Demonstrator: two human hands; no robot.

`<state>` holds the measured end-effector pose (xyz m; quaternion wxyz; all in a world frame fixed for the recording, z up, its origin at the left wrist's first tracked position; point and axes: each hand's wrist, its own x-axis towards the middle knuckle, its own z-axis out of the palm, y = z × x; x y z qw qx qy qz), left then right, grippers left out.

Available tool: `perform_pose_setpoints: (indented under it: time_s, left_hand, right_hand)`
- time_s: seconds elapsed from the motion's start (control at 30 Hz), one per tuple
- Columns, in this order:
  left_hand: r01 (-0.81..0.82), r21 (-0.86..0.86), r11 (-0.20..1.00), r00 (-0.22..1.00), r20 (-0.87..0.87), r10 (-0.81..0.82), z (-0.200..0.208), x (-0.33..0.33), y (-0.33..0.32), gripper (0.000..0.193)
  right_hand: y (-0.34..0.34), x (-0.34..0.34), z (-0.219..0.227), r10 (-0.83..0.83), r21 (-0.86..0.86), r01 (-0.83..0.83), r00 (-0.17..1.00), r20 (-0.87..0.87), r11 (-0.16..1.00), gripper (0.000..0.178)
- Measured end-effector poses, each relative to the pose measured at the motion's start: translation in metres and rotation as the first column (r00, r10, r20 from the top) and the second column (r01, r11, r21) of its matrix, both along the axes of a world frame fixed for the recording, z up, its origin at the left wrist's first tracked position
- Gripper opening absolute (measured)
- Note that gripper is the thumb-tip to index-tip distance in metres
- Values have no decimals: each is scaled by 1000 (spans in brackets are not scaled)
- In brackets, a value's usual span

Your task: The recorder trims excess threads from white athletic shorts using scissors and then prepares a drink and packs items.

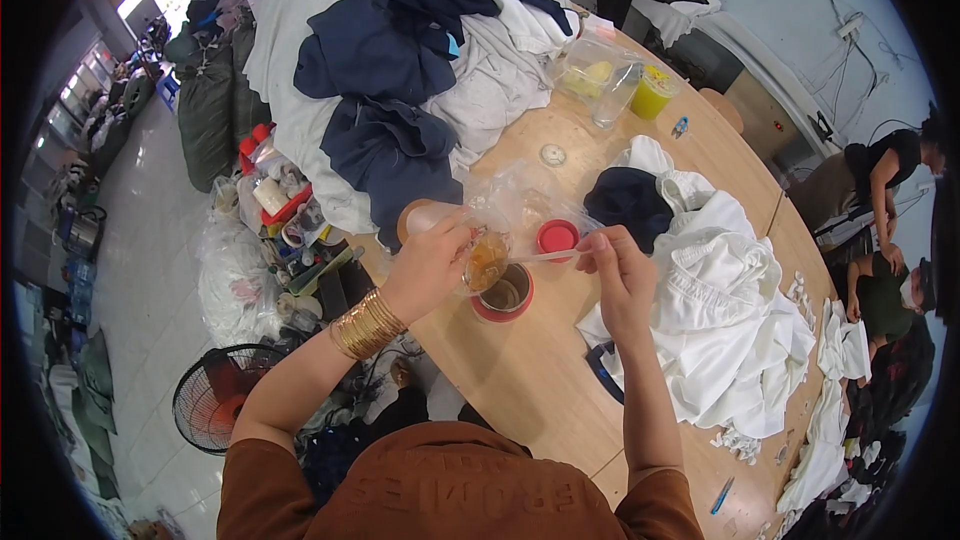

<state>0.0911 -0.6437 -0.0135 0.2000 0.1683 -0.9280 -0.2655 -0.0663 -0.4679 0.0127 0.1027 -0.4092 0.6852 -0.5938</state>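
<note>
My left hand (432, 258), with a stack of gold bangles on its wrist, is closed round a small clear container (487, 258) of amber-coloured contents. It is tilted above an open, red-rimmed insulated jar (503, 298) on the table. From the right, my right hand (622, 268) pinches the handle of a whitish plastic spoon (548, 256). The spoon's far end is at the clear container, its bowl hard to make out. A red lid (557, 238) lies just beyond the jar. Behind it rests a crumpled clear plastic bag (520, 192).
Dark blue and white garments (375, 50) are heaped at the far left; white garments (725, 305) lie right. A yellow-green cup (652, 92) stands at the back beside clear containers (590, 70). A black fan (222, 395) stands lower left. Two people (880, 190) are at far right.
</note>
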Motion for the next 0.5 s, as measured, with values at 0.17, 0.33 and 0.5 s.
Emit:
perform_pose_setpoints:
  time_s: [0.17, 0.33, 0.5]
  left_hand:
    - [-10, -14, 1000, 999, 37, 10, 0, -1, 1, 16]
    - [2, -21, 1000, 999, 42, -1, 0, -2, 1, 18]
    - [9, -21, 1000, 998, 56, -8, 0, -3, 3, 20]
  right_hand:
    - [0, -1, -6, 45, 51, -45, 999, 11, 998, 26]
    - [4, -3, -4, 72, 47, -72, 997, -3, 996, 25]
    - [9, -1, 1, 42, 32, -42, 999, -6, 999, 22]
